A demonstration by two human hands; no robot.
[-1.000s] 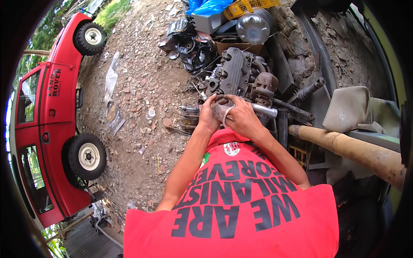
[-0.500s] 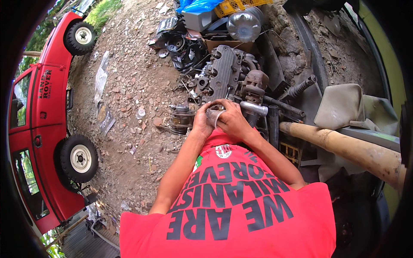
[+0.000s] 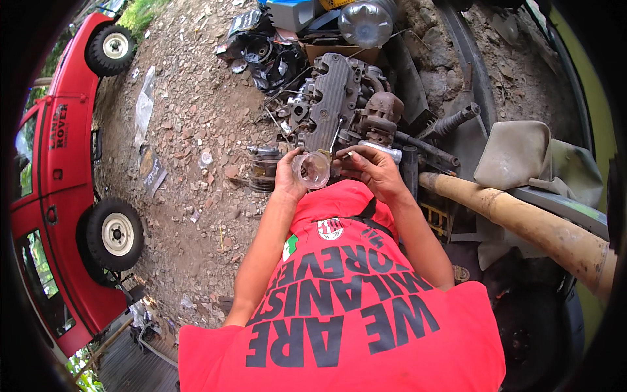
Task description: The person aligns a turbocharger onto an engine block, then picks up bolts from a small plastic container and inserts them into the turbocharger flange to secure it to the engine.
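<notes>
My left hand [image 3: 289, 175] is closed round the side of a clear plastic cup [image 3: 319, 171], its open mouth tipped toward me. Something brownish shows inside the cup, too small to name. Just right of the cup, my right hand [image 3: 373, 171] is closed, thumb against fingers, with a small pale bit showing at the fingertips; its kind I cannot make out. Beyond both hands stands a dirty engine [image 3: 332, 98] with a ribbed grey cover. A rusty turbocharger [image 3: 381, 116] sits on its right side, and a pulley [image 3: 262, 168] lies left of the cup.
A red off-road vehicle [image 3: 65, 170] stands at the left on rubble ground [image 3: 189, 130]. Behind the engine are a black plastic bag [image 3: 277, 68] and a large clear bottle [image 3: 366, 25]. To the right lie a bamboo pole [image 3: 522, 219], a shock absorber [image 3: 457, 121] and a grey sheet [image 3: 513, 157].
My right hand has come off the cup and moved right, fingers now pinched. The left hand keeps the cup, now turned mouth toward me. The view has shifted slightly.
</notes>
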